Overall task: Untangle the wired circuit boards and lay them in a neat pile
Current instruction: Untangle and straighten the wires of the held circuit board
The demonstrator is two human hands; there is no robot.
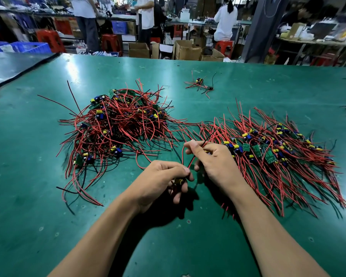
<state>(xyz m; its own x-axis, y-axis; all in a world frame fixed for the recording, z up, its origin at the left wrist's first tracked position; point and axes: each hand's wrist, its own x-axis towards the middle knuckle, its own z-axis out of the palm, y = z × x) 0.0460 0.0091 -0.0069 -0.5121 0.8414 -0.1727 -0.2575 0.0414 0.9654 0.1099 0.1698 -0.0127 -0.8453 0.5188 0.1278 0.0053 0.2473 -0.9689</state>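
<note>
The fingers (180, 168) of the left hand (162, 180) are clenched round a small board (178, 181) with a yellow part on it, holding it low over the desk (38, 216). The right hand (214, 162) pinches a few thin wires between thumb and forefinger. A red wire (191, 161) runs nearly straight from one hand to the other. By my reading, the board is gripped firmly so that its leads can be drawn out and freed of snags before it is set down.

Both hands work nearer the person than the tangled heap (116, 126) and to its right. The heap is a mound of boards with red and black wires looping every way. Right of the heap lies the neat pile (278, 150), its boards in a band and its wires combed toward the person. The right hand sits at that pile's near left edge, probably so a freed board has little way to travel. Beyond the heap and to its right lies a small clump (200, 84), well apart. Far behind the heap, people stand at other benches.
</note>
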